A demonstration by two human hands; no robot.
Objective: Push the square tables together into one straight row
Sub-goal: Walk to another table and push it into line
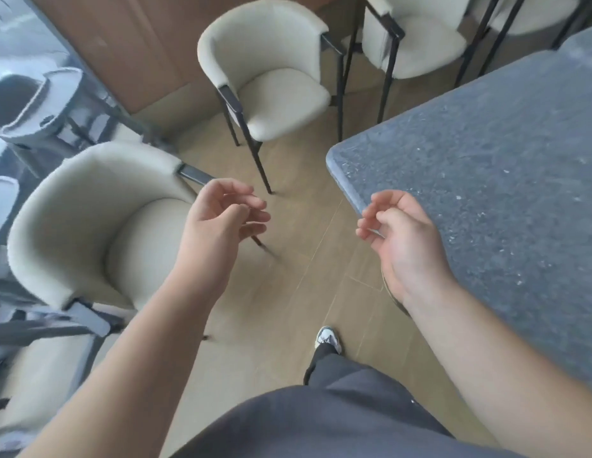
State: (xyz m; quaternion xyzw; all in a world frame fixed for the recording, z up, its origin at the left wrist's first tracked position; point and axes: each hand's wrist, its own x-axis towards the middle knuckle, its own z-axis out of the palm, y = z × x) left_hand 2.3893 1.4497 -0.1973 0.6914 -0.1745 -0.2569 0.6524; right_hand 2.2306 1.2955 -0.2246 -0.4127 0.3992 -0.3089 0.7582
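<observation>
A grey speckled square table fills the right side, its rounded near-left corner pointing toward the middle of the view. My right hand hovers just in front of that corner, fingers loosely curled, holding nothing and not touching the top. My left hand hangs in the air over the floor, to the right of a cream chair, fingers loosely curled and empty. A second grey tabletop edge shows at the far upper right.
A cream armchair stands close on the left, another cream chair stands ahead, and two more sit at the back right. Wooden floor lies between chairs and table. My shoe is below.
</observation>
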